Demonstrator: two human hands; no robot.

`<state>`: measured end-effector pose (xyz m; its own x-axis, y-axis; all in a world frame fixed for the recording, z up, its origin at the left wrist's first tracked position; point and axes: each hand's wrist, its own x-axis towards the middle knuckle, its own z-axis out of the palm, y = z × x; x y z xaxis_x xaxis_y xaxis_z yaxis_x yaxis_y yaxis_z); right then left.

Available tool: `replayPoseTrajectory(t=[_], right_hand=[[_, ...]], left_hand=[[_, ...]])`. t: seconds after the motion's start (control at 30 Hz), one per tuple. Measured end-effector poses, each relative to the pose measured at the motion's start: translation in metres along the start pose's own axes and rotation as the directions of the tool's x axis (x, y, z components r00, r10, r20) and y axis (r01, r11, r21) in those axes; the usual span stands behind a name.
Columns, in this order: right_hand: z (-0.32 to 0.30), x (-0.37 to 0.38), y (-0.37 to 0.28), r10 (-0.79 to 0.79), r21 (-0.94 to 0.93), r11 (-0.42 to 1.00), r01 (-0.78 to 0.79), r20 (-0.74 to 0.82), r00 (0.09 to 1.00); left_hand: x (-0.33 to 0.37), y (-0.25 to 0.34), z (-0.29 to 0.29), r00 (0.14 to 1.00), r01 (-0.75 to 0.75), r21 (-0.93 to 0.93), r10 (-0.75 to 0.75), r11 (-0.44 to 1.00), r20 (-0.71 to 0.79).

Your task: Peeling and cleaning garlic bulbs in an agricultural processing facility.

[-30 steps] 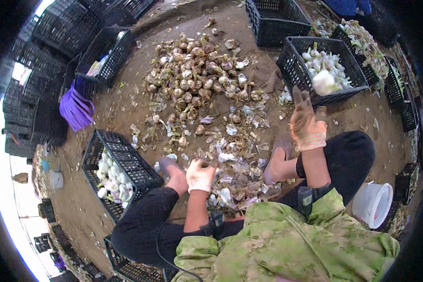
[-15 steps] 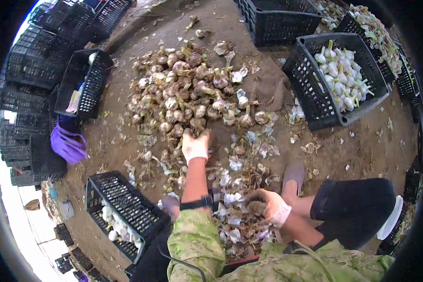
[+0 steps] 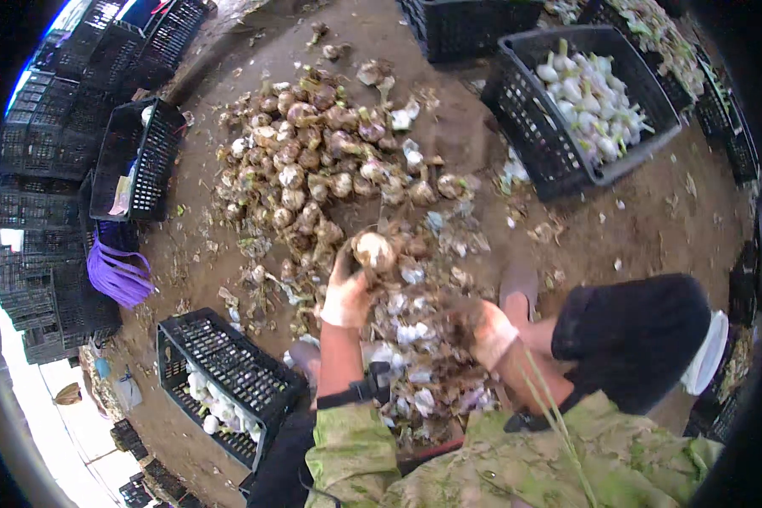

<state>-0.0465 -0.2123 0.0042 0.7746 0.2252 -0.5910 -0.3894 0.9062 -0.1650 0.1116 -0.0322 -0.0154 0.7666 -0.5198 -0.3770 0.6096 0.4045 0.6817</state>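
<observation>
My left hand (image 3: 345, 296), in a white glove soiled dark at the fingers, grips a garlic bulb (image 3: 372, 251) with a pale, rounded face turned up. My right hand (image 3: 488, 332), gloved too, is to the right of it, above loose peelings (image 3: 419, 372). Motion smears its fingers, so their pose and anything in them cannot be made out. Beyond the left hand lies a heap of unpeeled, soil-stained garlic (image 3: 300, 152) on the ground.
A black crate (image 3: 559, 161) of cleaned white garlic stands at the far right. Another black crate (image 3: 229, 347) with white bulbs is by my left leg. Stacked crates (image 3: 46, 169) and purple strapping (image 3: 118, 271) line the left side. Brown cloth (image 3: 461, 127) lies beside the heap.
My left hand has drawn back from the heap's near edge with a garlic bulb. My right hand has moved slightly up and left. The whole view has shifted a little.
</observation>
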Motion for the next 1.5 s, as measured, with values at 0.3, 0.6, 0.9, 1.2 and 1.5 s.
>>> replayPoseTrajectory(t=[0.3,0.6,0.9,1.2,1.5], right_hand=[[0.034,-0.031,0.012,-0.192,-0.517,0.818,0.252,0.166,0.967],[0.052,-0.067,0.020,-0.127,-0.557,0.806,0.201,0.169,0.977],[0.051,-0.069,0.023,-0.142,-0.745,0.600,0.291,0.259,0.955],[0.003,-0.035,0.010,0.136,-0.255,0.953,-0.163,-0.122,0.983],[0.022,-0.038,0.059,-0.215,-0.483,0.818,0.312,0.247,0.945]], left_hand=[[-0.155,-0.034,0.105,0.947,-0.227,0.515,0.311,0.826,-0.081],[-0.190,-0.039,0.145,0.706,-0.100,0.993,0.699,-0.059,0.113],[-0.194,-0.038,0.109,0.880,-0.340,0.340,0.424,0.877,-0.214],[-0.181,-0.062,0.094,0.946,-0.055,0.433,0.185,0.900,-0.265],[-0.148,-0.102,0.073,0.769,-0.387,0.420,0.539,0.821,-0.343]])
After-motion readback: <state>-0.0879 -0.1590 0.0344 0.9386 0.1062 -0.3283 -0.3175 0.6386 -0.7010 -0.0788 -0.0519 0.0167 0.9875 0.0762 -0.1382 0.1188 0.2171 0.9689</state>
